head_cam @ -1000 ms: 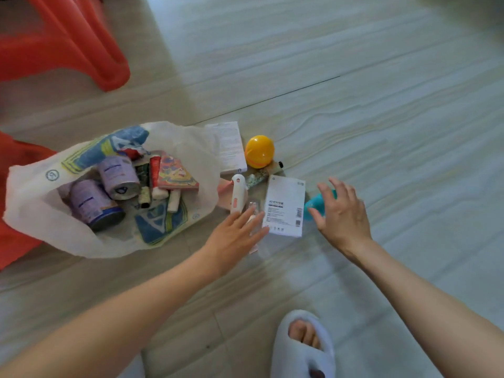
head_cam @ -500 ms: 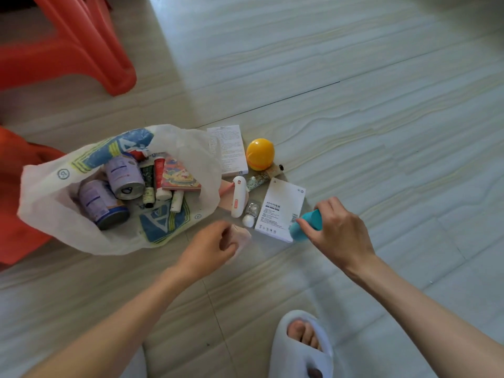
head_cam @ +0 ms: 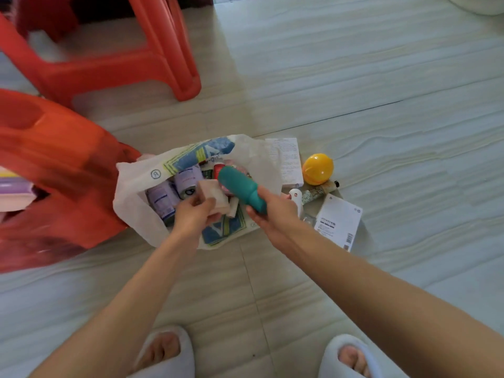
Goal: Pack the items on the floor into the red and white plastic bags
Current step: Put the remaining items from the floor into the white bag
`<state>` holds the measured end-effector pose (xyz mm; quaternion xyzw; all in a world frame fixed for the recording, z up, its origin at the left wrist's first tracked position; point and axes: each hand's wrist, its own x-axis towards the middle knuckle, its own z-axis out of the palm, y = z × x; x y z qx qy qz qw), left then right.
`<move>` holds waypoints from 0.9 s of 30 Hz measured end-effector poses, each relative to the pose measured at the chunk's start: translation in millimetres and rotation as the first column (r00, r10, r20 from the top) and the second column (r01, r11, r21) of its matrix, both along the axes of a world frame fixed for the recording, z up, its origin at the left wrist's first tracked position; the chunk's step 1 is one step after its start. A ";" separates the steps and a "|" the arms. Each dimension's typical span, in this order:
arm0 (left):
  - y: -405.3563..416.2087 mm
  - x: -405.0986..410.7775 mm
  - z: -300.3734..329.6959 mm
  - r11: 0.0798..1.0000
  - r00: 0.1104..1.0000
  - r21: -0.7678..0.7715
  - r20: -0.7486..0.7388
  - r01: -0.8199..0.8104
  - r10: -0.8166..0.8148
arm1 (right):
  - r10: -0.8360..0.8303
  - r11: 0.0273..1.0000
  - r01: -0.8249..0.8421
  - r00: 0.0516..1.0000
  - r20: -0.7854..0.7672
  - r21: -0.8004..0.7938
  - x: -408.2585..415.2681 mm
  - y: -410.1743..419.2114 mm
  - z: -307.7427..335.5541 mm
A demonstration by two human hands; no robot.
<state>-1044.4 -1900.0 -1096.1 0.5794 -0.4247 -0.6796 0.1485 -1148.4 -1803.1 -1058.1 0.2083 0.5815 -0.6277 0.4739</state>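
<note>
The white plastic bag (head_cam: 136, 203) lies open on the floor with purple cans (head_cam: 163, 200) and other small items inside. The red bag (head_cam: 62, 170) sits to its left. My left hand (head_cam: 195, 214) holds a small beige packet (head_cam: 214, 196) over the white bag's mouth. My right hand (head_cam: 272, 214) grips a teal bottle-shaped object (head_cam: 240, 189), also above the bag. On the floor to the right remain a yellow ball (head_cam: 317, 169), a white leaflet (head_cam: 286, 159), a white card (head_cam: 338, 219), a white stick (head_cam: 297, 199) and a patterned tube (head_cam: 317, 190).
A red plastic stool (head_cam: 114, 66) stands behind the bags. My feet in white slippers (head_cam: 163, 353) are at the bottom edge. Pale tiled floor (head_cam: 381, 77) stretches to the right and far side.
Both hands lifted their items off the floor and moved left over the white bag: the left with the beige packet, the right with the teal object. The view also shifted.
</note>
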 end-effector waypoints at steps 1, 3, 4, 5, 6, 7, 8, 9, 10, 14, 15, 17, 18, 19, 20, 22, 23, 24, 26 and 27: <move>-6.1 -6.1 4.2 1.000 0.999 -0.010 -0.034 -0.014 0.014 | -0.067 0.997 0.067 0.998 0.005 -0.028 0.0 -10.3 -3.8; -16.9 -17.4 12.0 0.998 0.991 -0.023 -0.128 -0.052 0.049 | -0.191 0.975 0.195 0.981 0.046 -0.107 -2.3 -23.1 -9.0; -20.7 -22.6 14.3 0.997 0.986 -0.029 -0.157 -0.065 0.060 | -0.202 0.968 0.209 0.978 0.059 -0.139 -3.2 -27.0 -11.4; -21.8 -26.0 16.7 0.997 0.982 -0.020 -0.177 -0.073 0.068 | -0.171 0.970 0.179 0.983 0.063 -0.163 -2.6 -29.4 -14.1; -21.7 -27.2 16.4 0.998 0.983 -0.020 -0.178 -0.059 0.054 | -0.112 0.977 0.120 0.992 0.056 -0.176 -0.1 -30.3 -16.2; -20.1 -27.4 15.1 0.999 0.987 -0.032 -0.162 -0.021 0.015 | -0.040 0.982 0.047 0.998 0.041 -0.182 3.1 -30.3 -19.1; -17.3 -26.2 12.5 0.998 0.991 -0.051 -0.130 0.037 -0.043 | 0.020 0.984 -0.016 1.000 0.024 -0.175 6.5 -28.4 -21.4; -12.3 -23.4 9.3 0.995 0.991 -0.054 -0.100 0.085 -0.090 | 0.063 0.985 -0.061 0.998 0.008 -0.163 9.1 -24.7 -24.2; -6.1 -20.4 5.3 0.992 0.990 -0.045 -0.077 0.116 -0.120 | 0.101 0.984 -0.102 0.995 -0.012 -0.147 10.7 -19.3 -24.5; 26.8 -12.4 -13.9 0.974 0.974 -0.070 0.080 0.216 -0.211 | 0.204 0.979 -0.202 0.971 -0.122 0.032 5.1 15.5 -21.7; 35.2 -11.9 -17.4 0.951 0.952 -0.117 0.146 0.287 -0.270 | 0.214 0.975 -0.203 0.966 -0.144 0.086 0.5 26.8 -21.5; 51.8 -12.8 -20.4 0.861 0.874 -0.220 0.287 0.459 -0.392 | 0.281 0.946 -0.229 0.931 -0.231 0.228 -9.9 51.5 -23.0; 60.3 -14.3 -19.9 0.797 0.828 -0.273 0.348 0.539 -0.440 | 0.346 0.912 -0.250 0.896 -0.280 0.326 -16.5 65.4 -25.4; 68.7 -15.9 -20.6 0.724 0.781 -0.320 0.390 0.611 -0.487 | 0.408 0.868 -0.252 0.853 -0.326 0.428 -24.1 79.7 -30.2; 77.8 -18.9 -20.1 0.648 0.741 -0.368 0.412 0.667 -0.529 | 0.461 0.819 -0.232 0.810 -0.362 0.525 -31.8 93.9 -34.4; 95.0 -27.8 -22.9 0.493 0.662 -0.445 0.440 0.747 -0.606 | 0.526 0.722 -0.165 0.762 -0.378 0.672 -47.0 120.9 -45.5; 103.0 -33.6 -24.8 0.404 0.611 -0.473 0.463 0.783 -0.642 | 0.543 0.676 -0.134 0.755 -0.367 0.725 -54.1 132.1 -50.3; 110.8 -39.9 -28.3 0.313 0.551 -0.486 0.490 0.816 -0.675 | 0.554 0.634 -0.107 0.754 -0.353 0.766 -61.1 141.8 -55.3; 123.5 -52.6 -32.9 0.178 0.456 -0.492 0.533 0.852 -0.713 | 0.561 0.579 -0.091 0.765 -0.315 0.810 -70.8 156.9 -65.4; 127.9 -58.4 -33.6 0.143 0.430 -0.486 0.552 0.862 -0.715 | 0.544 0.573 -0.097 0.787 -0.289 0.813 -73.2 160.6 -71.8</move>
